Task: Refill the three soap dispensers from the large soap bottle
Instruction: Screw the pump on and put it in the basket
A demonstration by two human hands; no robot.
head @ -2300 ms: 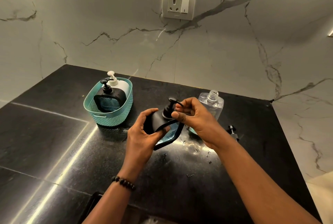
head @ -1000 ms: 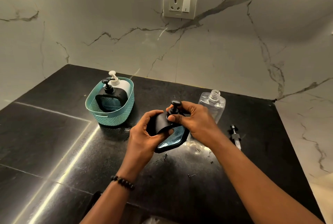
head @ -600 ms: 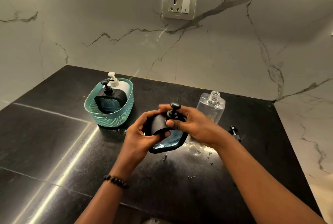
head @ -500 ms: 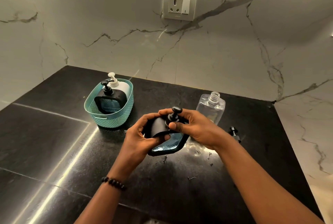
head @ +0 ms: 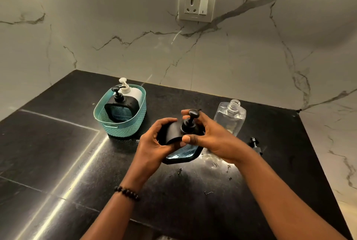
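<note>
Right of the teal perforated plastic basket [head: 123, 129], the left hand [head: 152, 143] grips the tilted black, blue-windowed soap dispenser [head: 172, 131] at mid-table [head: 58, 143]. The right hand [head: 214, 141] curls round its black pump [head: 190, 121]. A crooked thread could leak, and a stray wrist could topple the uncapped clear plastic bottle [head: 229, 121].

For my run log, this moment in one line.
left hand grips black-framed blue soap dispenser | right hand holds black pump | clear plastic bottle uncapped

Domestic bathroom or kitchen corner, polished black stone worktop [head: 58, 152], white grey-veined marble wall [head: 116, 27], beige wall socket with switch [head: 197, 4], teal woven plastic basket [head: 123, 129] of pump dispensers
</note>
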